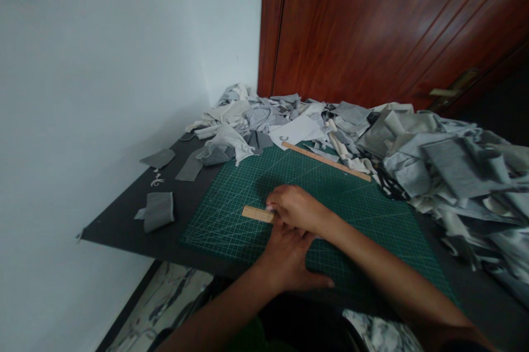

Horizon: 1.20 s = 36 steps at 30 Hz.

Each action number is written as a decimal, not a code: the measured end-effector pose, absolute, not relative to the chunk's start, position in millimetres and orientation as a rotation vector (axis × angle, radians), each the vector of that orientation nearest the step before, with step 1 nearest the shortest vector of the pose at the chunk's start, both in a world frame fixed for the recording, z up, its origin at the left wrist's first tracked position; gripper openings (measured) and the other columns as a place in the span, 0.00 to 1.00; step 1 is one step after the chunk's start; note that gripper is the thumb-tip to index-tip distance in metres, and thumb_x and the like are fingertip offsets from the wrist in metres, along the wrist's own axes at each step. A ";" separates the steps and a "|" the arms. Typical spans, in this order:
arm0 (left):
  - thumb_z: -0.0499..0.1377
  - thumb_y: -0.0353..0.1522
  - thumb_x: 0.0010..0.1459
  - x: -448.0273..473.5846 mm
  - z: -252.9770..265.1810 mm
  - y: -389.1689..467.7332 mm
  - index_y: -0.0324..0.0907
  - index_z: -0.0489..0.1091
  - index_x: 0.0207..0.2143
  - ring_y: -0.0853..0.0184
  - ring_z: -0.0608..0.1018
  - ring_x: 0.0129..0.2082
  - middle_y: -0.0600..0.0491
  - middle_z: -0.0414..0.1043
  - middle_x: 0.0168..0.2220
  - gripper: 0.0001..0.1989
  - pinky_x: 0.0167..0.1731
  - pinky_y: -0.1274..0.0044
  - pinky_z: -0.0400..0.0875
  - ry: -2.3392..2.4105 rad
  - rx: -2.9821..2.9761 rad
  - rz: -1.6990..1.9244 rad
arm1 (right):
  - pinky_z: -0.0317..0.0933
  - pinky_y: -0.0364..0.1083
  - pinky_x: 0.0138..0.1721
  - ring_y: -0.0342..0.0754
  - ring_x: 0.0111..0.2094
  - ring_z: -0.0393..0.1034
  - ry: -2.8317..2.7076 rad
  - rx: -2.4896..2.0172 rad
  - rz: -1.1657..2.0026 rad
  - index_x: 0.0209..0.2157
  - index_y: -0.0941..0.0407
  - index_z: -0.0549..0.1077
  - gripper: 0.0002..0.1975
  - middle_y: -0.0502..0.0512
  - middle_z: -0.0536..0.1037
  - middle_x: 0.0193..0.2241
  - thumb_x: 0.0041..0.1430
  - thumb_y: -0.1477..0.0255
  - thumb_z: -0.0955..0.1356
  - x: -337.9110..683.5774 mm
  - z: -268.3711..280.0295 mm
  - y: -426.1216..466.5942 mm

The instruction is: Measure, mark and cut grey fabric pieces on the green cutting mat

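Observation:
My left hand (289,260) lies spread over the near part of a short wooden ruler (257,214), its fingertips pressing down and its thumb stretched out to the right. Just beyond it, my right hand (295,207) is closed, with its fingers bent beside the ruler's far edge. Whatever it grips is hidden by the fingers. Both hands are over the green cutting mat (231,192), which has a printed grid. A small pale bit shows by my left hand, too little to name.
A longer wooden ruler (326,161) lies across the mat's far side, near a white paper sheet (297,130). Grey and white fabric scraps (264,115) are heaped behind, and a bigger pile (463,159) stands right. A folded grey cloth (159,211) lies left, near the wall.

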State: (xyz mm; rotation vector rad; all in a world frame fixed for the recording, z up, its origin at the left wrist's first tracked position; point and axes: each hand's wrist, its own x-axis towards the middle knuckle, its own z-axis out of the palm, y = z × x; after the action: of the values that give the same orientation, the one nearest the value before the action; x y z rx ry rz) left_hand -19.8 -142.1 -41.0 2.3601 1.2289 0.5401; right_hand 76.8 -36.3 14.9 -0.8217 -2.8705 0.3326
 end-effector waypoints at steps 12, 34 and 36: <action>0.66 0.63 0.50 -19.7 -41.8 -141.8 0.47 0.58 0.71 0.42 0.57 0.72 0.44 0.58 0.72 0.53 0.71 0.46 0.35 1.227 2.353 0.540 | 0.59 0.45 0.37 0.48 0.33 0.73 -2.880 -0.770 0.306 0.32 0.58 0.79 0.08 0.55 0.80 0.31 0.65 0.79 0.68 76.8 9.7 -34.3; 0.57 0.66 0.55 -22.0 -37.5 -142.1 0.42 0.52 0.73 0.47 0.44 0.76 0.45 0.51 0.75 0.55 0.72 0.52 0.23 1.196 2.466 0.547 | 0.68 0.48 0.41 0.48 0.35 0.70 -1.570 -0.651 0.899 0.35 0.49 0.70 0.15 0.49 0.73 0.32 0.67 0.53 0.69 110.6 81.3 -24.1; 0.57 0.67 0.55 -22.2 -37.4 -142.2 0.42 0.52 0.73 0.47 0.44 0.76 0.45 0.52 0.75 0.55 0.72 0.52 0.23 1.197 2.463 0.545 | 0.70 0.50 0.41 0.49 0.37 0.71 -1.514 -0.551 0.948 0.35 0.47 0.68 0.15 0.49 0.72 0.34 0.69 0.52 0.66 115.9 99.6 -37.3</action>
State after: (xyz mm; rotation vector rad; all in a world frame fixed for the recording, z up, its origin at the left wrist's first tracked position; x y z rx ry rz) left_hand -22.2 -142.2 -37.4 2.4632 1.1969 0.5448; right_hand 115.9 -37.3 99.6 -0.5509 -1.5137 0.9484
